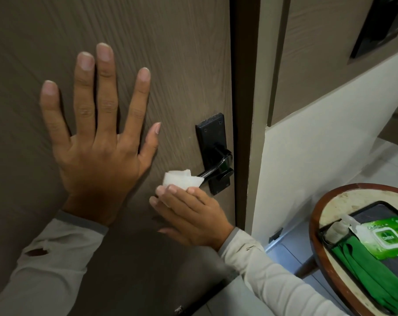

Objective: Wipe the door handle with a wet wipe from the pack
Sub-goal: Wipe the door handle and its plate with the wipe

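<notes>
In the head view, a grey-brown wood-grain door (170,53) is seen close up, with a dark frame edge running down its right side. The left hand (97,142) is laid flat against the door panel, palm to the surface, its fingers spread wide and pointing upward; nothing is held in it. A pale long sleeve (45,258) with a small tear near the cuff is worn on that arm. Lower and to the right, the right hand (188,215) is closed around a folded white wet wipe (182,179), which is pressed against the free end of the black lever door handle (216,167). The wipe is wrapped over the lever's tip, and the fingers are seen just below and behind it. The handle is mounted on a black rectangular backplate (212,135) near the door's right edge, and the lever is angled downward to the left. At the lower right, a round table (316,213) with a reddish-brown rim is seen, and a dark tray (375,205) is set on it. On the tray, the green wet wipe pack (385,238) is lying with its flap open and a white wipe protruding, well apart from the handle. A green cloth (362,272) is lying just beside the pack on the tray.
</notes>
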The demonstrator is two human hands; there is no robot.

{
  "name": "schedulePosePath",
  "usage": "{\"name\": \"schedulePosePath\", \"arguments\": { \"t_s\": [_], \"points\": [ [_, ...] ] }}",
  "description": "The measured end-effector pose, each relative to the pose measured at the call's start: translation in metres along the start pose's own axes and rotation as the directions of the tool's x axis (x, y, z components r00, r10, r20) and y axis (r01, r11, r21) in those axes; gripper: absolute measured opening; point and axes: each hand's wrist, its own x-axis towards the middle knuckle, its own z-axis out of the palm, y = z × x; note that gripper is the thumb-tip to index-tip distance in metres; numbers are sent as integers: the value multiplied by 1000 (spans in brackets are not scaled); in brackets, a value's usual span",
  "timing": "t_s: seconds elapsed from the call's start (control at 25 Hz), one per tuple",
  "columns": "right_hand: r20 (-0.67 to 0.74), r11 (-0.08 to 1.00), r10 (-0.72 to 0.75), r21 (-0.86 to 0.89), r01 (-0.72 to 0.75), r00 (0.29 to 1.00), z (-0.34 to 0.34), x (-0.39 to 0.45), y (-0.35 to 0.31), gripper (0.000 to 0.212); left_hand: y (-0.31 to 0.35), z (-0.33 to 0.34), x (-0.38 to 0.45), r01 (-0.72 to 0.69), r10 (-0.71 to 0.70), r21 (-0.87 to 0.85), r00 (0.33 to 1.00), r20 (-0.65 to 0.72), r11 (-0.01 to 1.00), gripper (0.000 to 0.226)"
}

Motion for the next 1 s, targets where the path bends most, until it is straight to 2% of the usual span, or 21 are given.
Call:
{"name": "schedulePosePath", "arguments": {
  "t_s": [0.08, 0.16, 0.2, 0.28, 0.44, 0.52, 0.6, 0.68, 0.72, 0.76, 0.8, 0.84, 0.88, 0.92, 0.96, 1.0],
  "points": [
    [11, 995, 97, -23, -97, 995, -2, -9, 23, 79, -1, 0, -1, -5, 5, 5, 1000, 9, 1000, 64],
    [14, 949, 310, 58, -310, 951, -3, -14, 40, 89, 0, -1, -1, 0, 0, 20, 1000, 12, 1000, 63],
    [18, 888, 434, 160, -431, 901, -3, -14, 40, 90, 1, -1, -1, 3, -3, 24, 1000, 9, 1000, 62],
    [31, 701, 643, 378, -605, 765, -2, -3, 20, 88, 2, -1, 0, 4, -4, 30, 1000, 1, 1000, 61],
    [0, 380, 887, 570, -729, 462, 2, 33, -54, 67, 1, -1, -1, 3, -2, 65, 1000, -15, 998, 62],
    [-16, 296, 934, 590, -751, 356, 2, 46, -80, 55, 2, 0, -1, -3, 7, 104, 999, -37, 995, 63],
    [-30, 270, 951, 575, -773, 309, 0, 51, -90, 44, 2, 0, 0, -6, 12, 116, 999, -44, 993, 63],
    [-31, 281, 948, 544, -791, 316, -8, 47, -96, 38, 1, 0, 0, -12, 16, 117, 999, -41, 993, 64],
    [-25, 324, 932, 506, -799, 362, -16, 45, -99, 38, 1, 0, 0, -14, 18, 118, 999, -39, 993, 64],
    [-12, 401, 896, 454, -796, 444, -24, 42, -106, 38, 1, 0, 0, -19, 23, 112, 999, -32, 994, 64],
    [23, 474, 847, 417, -775, 530, -34, 39, -114, 35, 1, -1, -1, -20, 22, 103, 1000, -16, 994, 64],
    [95, 500, 804, 429, -753, 588, -45, 37, -124, 34, 1, -3, 0, -20, 20, 83, 1000, 1, 996, 64],
    [195, 446, 780, 492, -748, 594, -59, 37, -130, 35, 0, -5, 1, -21, 20, 61, 1000, 19, 998, 64],
    [333, 267, 789, 572, -776, 517, -78, 42, -131, 42, -1, -8, 1, -21, 20, 30, 999, 36, 999, 62],
    [482, -5, 794, 615, -789, 371, -100, 49, -124, 52, -2, -12, 2, -13, 14, -12, 998, 55, 1000, 60],
    [602, -277, 771, 610, -742, 207, -118, 53, -111, 63, -1, -17, 2, 6, -1, -77, 998, 69, 997, 57]
  ]
}}
